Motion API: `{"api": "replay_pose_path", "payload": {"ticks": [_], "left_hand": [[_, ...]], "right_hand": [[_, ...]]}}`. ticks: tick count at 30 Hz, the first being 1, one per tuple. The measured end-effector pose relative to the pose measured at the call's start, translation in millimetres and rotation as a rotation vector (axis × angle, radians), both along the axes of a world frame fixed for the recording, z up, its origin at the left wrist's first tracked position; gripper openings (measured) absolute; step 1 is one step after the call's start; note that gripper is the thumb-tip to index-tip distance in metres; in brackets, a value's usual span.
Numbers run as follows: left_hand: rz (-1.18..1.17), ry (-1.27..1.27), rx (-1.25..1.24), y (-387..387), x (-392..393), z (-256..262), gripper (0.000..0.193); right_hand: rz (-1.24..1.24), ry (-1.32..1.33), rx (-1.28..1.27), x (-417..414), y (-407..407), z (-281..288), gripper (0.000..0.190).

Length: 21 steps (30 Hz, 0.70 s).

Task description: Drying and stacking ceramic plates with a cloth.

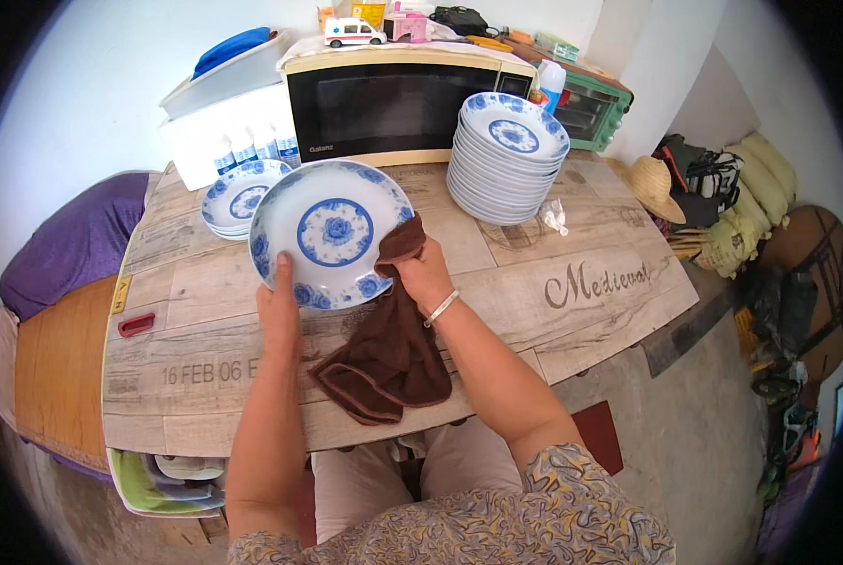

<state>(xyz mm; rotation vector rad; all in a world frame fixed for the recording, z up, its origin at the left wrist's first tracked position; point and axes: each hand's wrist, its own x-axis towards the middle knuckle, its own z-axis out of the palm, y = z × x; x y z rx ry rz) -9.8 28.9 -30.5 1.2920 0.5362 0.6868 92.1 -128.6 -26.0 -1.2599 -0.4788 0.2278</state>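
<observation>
A white plate with blue flowers (pixel 335 234) is held up, tilted, above the wooden-look table. My left hand (pixel 278 304) grips its lower left rim, the thumb on the face. At the right rim my right hand (pixel 421 272) holds a brown cloth (pixel 400 360), part of it pressed over the edge and the rest hanging down to the table. A short stack of matching plates (pixel 241 194) stands behind, at the left, partly hidden by the held plate. To the right rises a tall stack of the same plates (pixel 506 162).
A microwave oven (pixel 393 106) stands along the back of the table (pixel 478 311), beside a green toaster oven (pixel 591 113). Crumpled white tissue (pixel 555 217) lies by the tall stack. Small bottles (pixel 255 148) stand behind the short stack, and a red plastic piece (pixel 137 325) lies near the left edge.
</observation>
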Motion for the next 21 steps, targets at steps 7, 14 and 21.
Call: {"api": "replay_pose_path", "payload": {"ticks": [7, 14, 21], "left_hand": [[0.041, 0.068, 0.201, 3, -8, 15, 0.051], [0.123, 0.068, 0.266, -5, -9, 20, 0.053], [0.088, -0.05, -0.036, -5, -1, 0, 0.058]], "right_hand": [[-0.021, -0.111, -0.016, 5, -2, -3, 0.011], [0.019, -0.046, 0.041, 5, 2, -13, 0.013], [0.103, 0.124, 0.111, -19, 13, -11, 0.014]]}}
